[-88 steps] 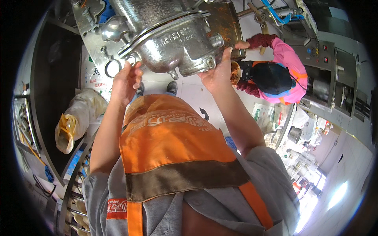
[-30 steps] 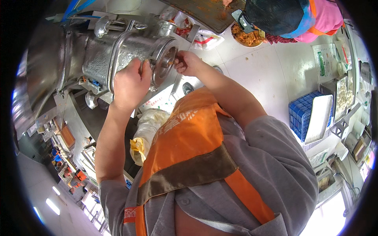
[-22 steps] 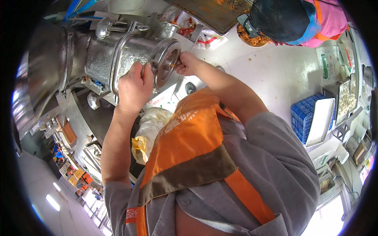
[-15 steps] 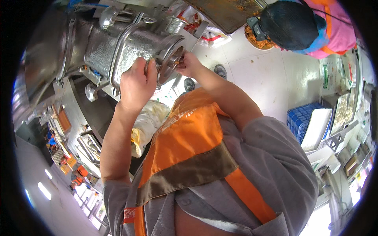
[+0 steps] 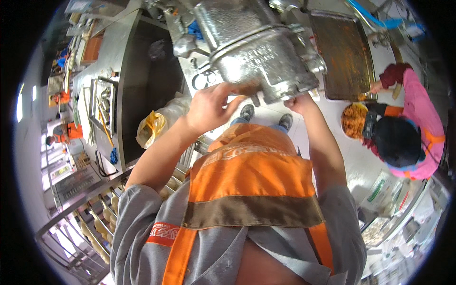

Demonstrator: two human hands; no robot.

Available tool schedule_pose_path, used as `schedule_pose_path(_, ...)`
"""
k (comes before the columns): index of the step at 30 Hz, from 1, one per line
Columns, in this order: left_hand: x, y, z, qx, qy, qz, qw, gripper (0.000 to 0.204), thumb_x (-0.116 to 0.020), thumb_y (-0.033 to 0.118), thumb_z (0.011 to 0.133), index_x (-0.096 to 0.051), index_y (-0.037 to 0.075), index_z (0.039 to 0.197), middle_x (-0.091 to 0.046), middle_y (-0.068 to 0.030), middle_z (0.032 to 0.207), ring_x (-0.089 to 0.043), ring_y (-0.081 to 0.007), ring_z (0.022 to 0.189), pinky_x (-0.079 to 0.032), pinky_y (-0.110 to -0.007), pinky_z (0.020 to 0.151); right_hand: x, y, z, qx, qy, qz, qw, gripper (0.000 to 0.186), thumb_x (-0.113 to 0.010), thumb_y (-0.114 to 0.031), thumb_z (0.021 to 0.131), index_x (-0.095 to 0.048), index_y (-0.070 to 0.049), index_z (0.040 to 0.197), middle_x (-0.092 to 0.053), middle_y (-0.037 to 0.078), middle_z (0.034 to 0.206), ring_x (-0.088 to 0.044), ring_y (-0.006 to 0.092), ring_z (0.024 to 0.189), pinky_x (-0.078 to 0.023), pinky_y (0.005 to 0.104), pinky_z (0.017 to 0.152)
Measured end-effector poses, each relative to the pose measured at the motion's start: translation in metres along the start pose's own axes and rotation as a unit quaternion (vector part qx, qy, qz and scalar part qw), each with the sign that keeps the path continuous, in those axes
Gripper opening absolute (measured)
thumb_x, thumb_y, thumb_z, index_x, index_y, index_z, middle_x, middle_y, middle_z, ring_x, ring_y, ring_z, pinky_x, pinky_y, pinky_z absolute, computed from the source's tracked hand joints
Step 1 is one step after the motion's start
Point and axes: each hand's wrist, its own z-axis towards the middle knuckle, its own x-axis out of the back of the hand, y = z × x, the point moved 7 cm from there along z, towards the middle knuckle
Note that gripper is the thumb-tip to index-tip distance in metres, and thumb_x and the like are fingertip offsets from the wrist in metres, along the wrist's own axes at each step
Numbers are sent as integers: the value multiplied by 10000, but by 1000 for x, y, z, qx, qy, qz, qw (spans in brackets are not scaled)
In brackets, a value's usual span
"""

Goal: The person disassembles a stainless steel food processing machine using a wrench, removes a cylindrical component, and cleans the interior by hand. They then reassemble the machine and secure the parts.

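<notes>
Under the metal machine housing (image 5: 259,52), left hand (image 5: 209,108) cups it, fingers together; right hand (image 5: 299,102) seemingly grips its edge.

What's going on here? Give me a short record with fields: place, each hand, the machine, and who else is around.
Place: a food workshop with steel benches and a pale floor
Left hand: raised to the underside of the machine's front end, fingers curled against it
Right hand: touching the lower right edge of the same end
Machine: big rough grey cast-metal housing with a ringed rim
Clothing: orange apron over a grey top
Nearby: a person in pink bent over a bowl of orange food; a stained tray; a plastic bag
</notes>
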Motion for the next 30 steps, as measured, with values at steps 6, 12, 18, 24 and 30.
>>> schedule_pose_path(6,55,-173,-76,274,67,37,959,182,-693,190,969,-673,12,998,-669,-170,733,-667,-312,618,-519,-377,594,-16,6,7,34,5,94,995,443,-442,-456,1054,-578,-139,1332,-632,84,1294,-607,247,1139,-528,459,882)
schedule_pose_path(12,67,-298,12,276,53,133,951,360,-655,353,968,-690,41,1144,-728,-219,1002,-712,-371,951,-551,-464,838,-41,3,-21,155,6,69,985,483,-476,-452,1057,-565,-120,1396,-638,59,1357,-596,244,1248,-474,404,1094)
schedule_pose_path(18,31,-444,126,351,-146,145,914,505,-637,492,891,-776,33,1050,-761,-151,1122,-731,-334,1010,-568,-438,853,12,25,-49,242,177,98,949,451,-495,-381,1044,-557,-90,1383,-638,129,1368,-614,332,1257,-488,512,1086)
schedule_pose_path(24,-16,-525,158,420,-50,-336,842,161,-684,265,967,-653,107,983,-600,-5,846,-494,-126,604,-361,-283,497,46,75,-99,240,267,99,928,581,-500,-549,1047,-588,-4,1231,-673,178,1113,-622,280,926,-526,436,877)
schedule_pose_path(30,48,-513,118,440,-17,-458,773,212,-612,204,1032,-599,93,851,-468,24,617,-356,-73,448,-262,-248,389,55,93,-150,259,283,87,919,472,-523,-489,1057,-609,-29,1118,-678,116,958,-627,231,801,-551,393,759)
